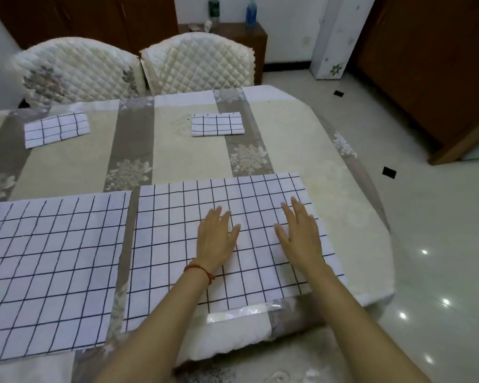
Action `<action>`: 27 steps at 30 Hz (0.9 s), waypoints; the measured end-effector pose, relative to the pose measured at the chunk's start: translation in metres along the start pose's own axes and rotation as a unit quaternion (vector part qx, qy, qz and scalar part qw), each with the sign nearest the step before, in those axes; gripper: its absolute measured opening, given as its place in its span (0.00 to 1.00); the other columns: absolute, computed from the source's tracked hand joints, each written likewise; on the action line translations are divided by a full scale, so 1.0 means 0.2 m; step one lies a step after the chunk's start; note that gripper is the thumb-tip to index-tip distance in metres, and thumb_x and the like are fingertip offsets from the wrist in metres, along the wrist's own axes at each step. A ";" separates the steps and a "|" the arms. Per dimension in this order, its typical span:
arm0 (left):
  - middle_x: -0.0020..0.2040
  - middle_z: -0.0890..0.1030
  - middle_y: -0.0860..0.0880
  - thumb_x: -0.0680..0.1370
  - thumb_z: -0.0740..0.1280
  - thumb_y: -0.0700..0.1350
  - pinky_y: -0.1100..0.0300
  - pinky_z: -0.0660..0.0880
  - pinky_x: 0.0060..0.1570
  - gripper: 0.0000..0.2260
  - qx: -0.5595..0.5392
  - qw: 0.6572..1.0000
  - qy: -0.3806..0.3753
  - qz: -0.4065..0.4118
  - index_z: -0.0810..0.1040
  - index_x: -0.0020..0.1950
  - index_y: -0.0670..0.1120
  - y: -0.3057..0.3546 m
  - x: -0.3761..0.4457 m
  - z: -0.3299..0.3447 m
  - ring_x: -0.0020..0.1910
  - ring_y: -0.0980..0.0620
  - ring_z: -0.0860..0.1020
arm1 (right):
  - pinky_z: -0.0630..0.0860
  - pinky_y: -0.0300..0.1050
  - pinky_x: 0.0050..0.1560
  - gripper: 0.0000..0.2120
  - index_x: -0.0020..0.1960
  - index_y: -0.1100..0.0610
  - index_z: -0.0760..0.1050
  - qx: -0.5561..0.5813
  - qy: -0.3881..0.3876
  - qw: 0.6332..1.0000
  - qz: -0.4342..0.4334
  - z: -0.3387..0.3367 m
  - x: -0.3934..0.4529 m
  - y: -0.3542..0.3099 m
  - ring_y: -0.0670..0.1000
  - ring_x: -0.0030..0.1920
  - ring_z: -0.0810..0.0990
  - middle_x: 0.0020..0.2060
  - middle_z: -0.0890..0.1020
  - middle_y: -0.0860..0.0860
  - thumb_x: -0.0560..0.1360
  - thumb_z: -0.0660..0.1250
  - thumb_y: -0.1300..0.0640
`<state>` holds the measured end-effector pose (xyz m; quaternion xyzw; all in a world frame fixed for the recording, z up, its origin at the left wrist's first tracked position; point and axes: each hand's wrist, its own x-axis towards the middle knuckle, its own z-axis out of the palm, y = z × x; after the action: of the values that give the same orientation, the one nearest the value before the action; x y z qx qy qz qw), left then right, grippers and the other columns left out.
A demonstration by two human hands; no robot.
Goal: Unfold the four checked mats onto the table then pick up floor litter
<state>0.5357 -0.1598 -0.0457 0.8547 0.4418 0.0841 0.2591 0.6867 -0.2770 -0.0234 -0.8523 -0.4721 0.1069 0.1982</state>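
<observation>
Two white checked mats lie unfolded side by side at the near edge of the table (188,150): one on the left (47,269) and one on the right (174,233). My left hand (216,239) and my right hand (299,236) both press flat on the right mat with straight fingers. Two more checked mats stay folded at the far side, one at the far left (56,129) and one near the far middle (217,124). Small black pieces of litter lie on the floor to the right, one (389,172) near the table and another (338,93) farther back.
Two quilted cream chairs (75,70) (197,62) stand behind the table. A wooden side cabinet (241,31) with bottles is at the back. Wooden wardrobe doors (432,64) line the right wall. Glossy tiled floor (432,233) spreads to the right of the table.
</observation>
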 end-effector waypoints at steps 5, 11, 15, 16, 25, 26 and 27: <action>0.70 0.68 0.43 0.79 0.58 0.50 0.52 0.60 0.69 0.20 -0.003 0.990 -0.063 0.128 0.67 0.69 0.44 0.44 -0.07 0.05 0.70 0.46 0.64 | 0.54 0.48 0.72 0.21 0.71 0.55 0.63 0.026 0.048 0.996 0.076 -0.38 -0.21 0.25 0.52 0.74 0.58 0.74 0.61 0.53 0.79 0.56 0.51; 0.67 0.72 0.45 0.79 0.58 0.50 0.53 0.65 0.65 0.18 0.019 0.971 -0.142 0.190 0.69 0.67 0.45 0.93 -0.26 0.26 0.66 0.46 0.69 | 0.61 0.46 0.68 0.19 0.67 0.59 0.67 0.050 0.084 0.975 0.197 -0.67 -0.70 0.83 0.56 0.68 0.67 0.68 0.70 0.58 0.78 0.58 0.54; 0.66 0.74 0.45 0.78 0.60 0.50 0.57 0.66 0.63 0.17 -0.024 0.967 -0.182 0.175 0.72 0.65 0.45 1.26 -0.38 0.47 0.64 0.47 0.71 | 0.58 0.48 0.72 0.22 0.71 0.56 0.63 0.091 0.093 0.949 0.286 -0.84 -1.10 1.25 0.53 0.71 0.64 0.71 0.67 0.54 0.79 0.57 0.51; 0.66 0.74 0.45 0.78 0.60 0.50 0.58 0.66 0.63 0.17 -0.023 0.965 -0.195 0.175 0.72 0.64 0.45 1.36 -0.40 0.52 0.64 0.47 0.71 | 0.58 0.48 0.72 0.22 0.71 0.56 0.63 0.095 0.095 0.942 0.306 -0.87 -1.19 1.35 0.53 0.71 0.63 0.71 0.67 0.54 0.79 0.56 0.50; 0.65 0.75 0.44 0.79 0.59 0.48 0.56 0.71 0.59 0.17 -0.021 0.926 -0.352 0.136 0.72 0.65 0.42 1.87 -0.45 0.93 0.62 0.45 0.74 | 0.62 0.48 0.70 0.22 0.71 0.55 0.63 0.164 0.089 0.884 0.429 -0.94 -1.69 1.94 0.53 0.69 0.66 0.70 0.68 0.53 0.79 0.55 0.49; 0.66 0.74 0.44 0.79 0.59 0.48 0.56 0.69 0.62 0.17 -0.014 0.924 -0.359 0.131 0.72 0.65 0.42 1.89 -0.44 0.97 0.64 0.46 0.73 | 0.63 0.48 0.70 0.22 0.70 0.55 0.64 0.175 0.087 0.877 0.439 -0.92 -1.70 1.98 0.53 0.69 0.67 0.70 0.68 0.54 0.79 0.56 0.49; 0.67 0.74 0.44 0.79 0.59 0.48 0.56 0.68 0.64 0.17 -0.007 0.923 -0.366 0.123 0.72 0.65 0.42 1.90 -0.42 1.01 0.65 0.47 0.72 | 0.63 0.47 0.70 0.22 0.70 0.56 0.64 0.187 0.085 0.869 0.450 -0.91 -1.70 2.02 0.53 0.69 0.67 0.69 0.69 0.54 0.79 0.56 0.50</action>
<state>0.8322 -0.4819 -0.0147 0.8719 0.2070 -0.1999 0.3962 0.8811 -0.7999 -0.0394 -0.9252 0.0102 0.1981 0.3235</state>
